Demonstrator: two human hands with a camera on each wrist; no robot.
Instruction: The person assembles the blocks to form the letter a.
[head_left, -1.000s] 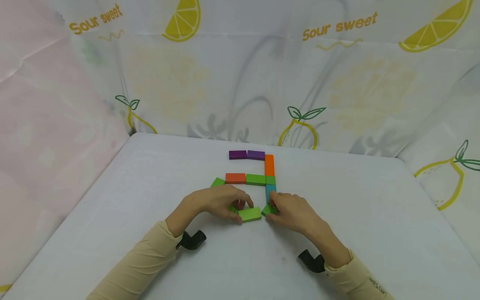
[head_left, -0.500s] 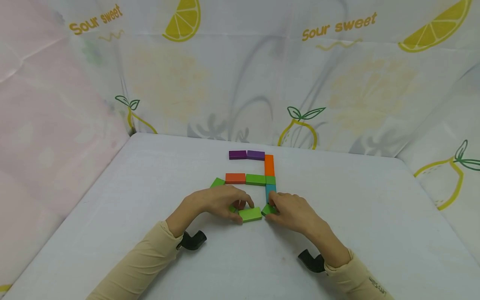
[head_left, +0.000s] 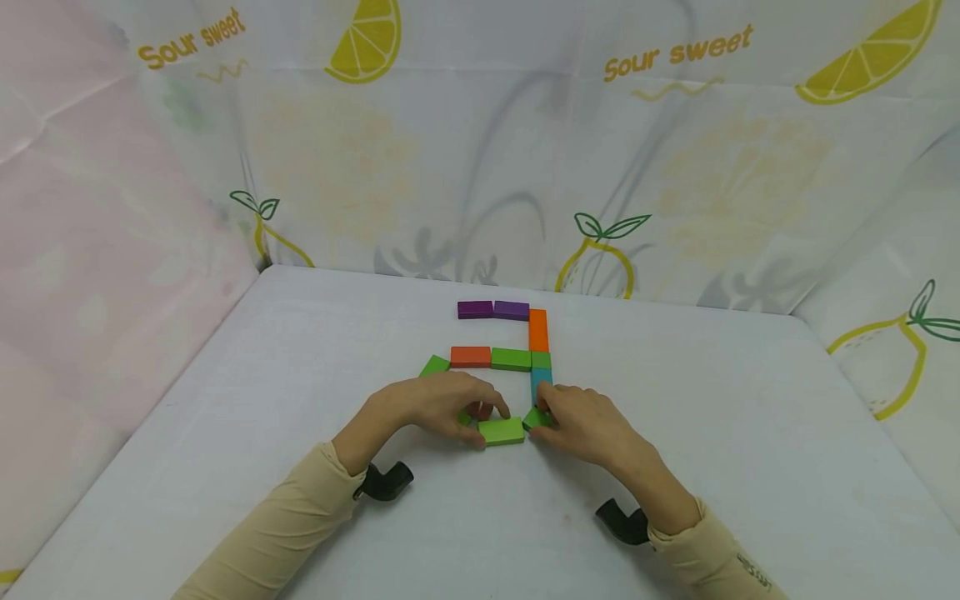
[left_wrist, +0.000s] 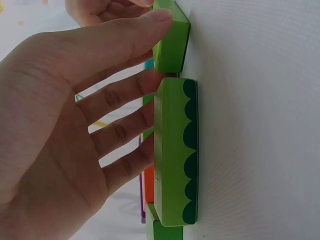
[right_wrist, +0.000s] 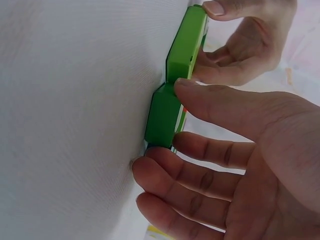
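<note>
My left hand (head_left: 444, 404) pinches a light green block (head_left: 501, 431) by its left end, between thumb and fingers. To the right, my right hand (head_left: 592, 427) holds a darker green block (head_left: 536, 418) between thumb and index finger, and this block is largely covered by the hand. In the right wrist view the light green block (right_wrist: 184, 55) and the darker green block (right_wrist: 164, 115) lie end to end, almost touching. The left wrist view shows a green block with a scalloped edge (left_wrist: 177, 150) beside my left hand, its end near the light green block (left_wrist: 172, 42).
Beyond my hands lie two purple blocks (head_left: 493, 310), an orange block (head_left: 538, 331), a red block (head_left: 470, 357), a green block (head_left: 512, 360), a small green square (head_left: 541, 360) and a blue block (head_left: 541, 383). A tilted green block (head_left: 435, 364) shows behind my left hand.
The light green block has shifted very slightly to the right and nearer to me, with my left hand's fingers on it. My right hand and the other blocks look still.
</note>
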